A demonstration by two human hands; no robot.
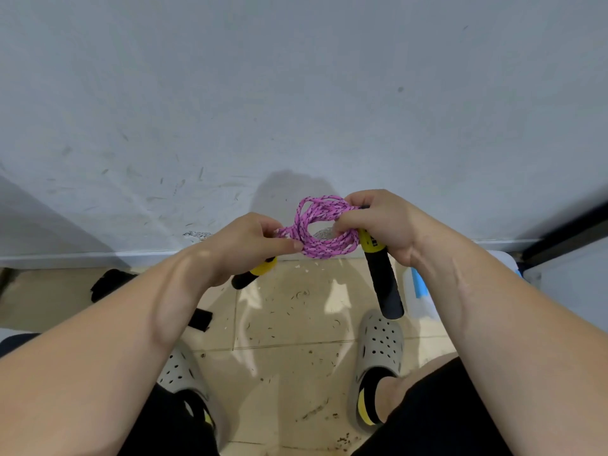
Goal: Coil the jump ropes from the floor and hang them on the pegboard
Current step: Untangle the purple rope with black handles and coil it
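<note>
Pink braided cord flecked with dark stitches, the jump rope is wound into a small, loose ring of several turns. It is held in the air between a person's two hands, in front of a wall and above a tiled floor. The left grip pinches a bunch of strands at the ring's left edge between thumb and forefinger. The right grip is curled round the ring's right side and the top of a handle.

Both handles are cylinders of matte black, foam-like material with a glossy yellow collar at the cord end. The left handle pokes out short and tilted below the left palm. The right handle hangs nearly upright, its lower length bare. Dark marks on the right collar may be print, but they are too small to read.

Behind the rope, the wall is pale grey and matte, scuffed with short scratches and chipped low down near the skirting. The floor is glossy beige tile strewn with small dark bits. Grey perforated clogs, the right clog and the left clog, are worn over black socks with yellow patches.

Bare forearms fill both lower corners and cover much of the floor. They partly hide a black object at left and a white-and-blue object at right.
</note>
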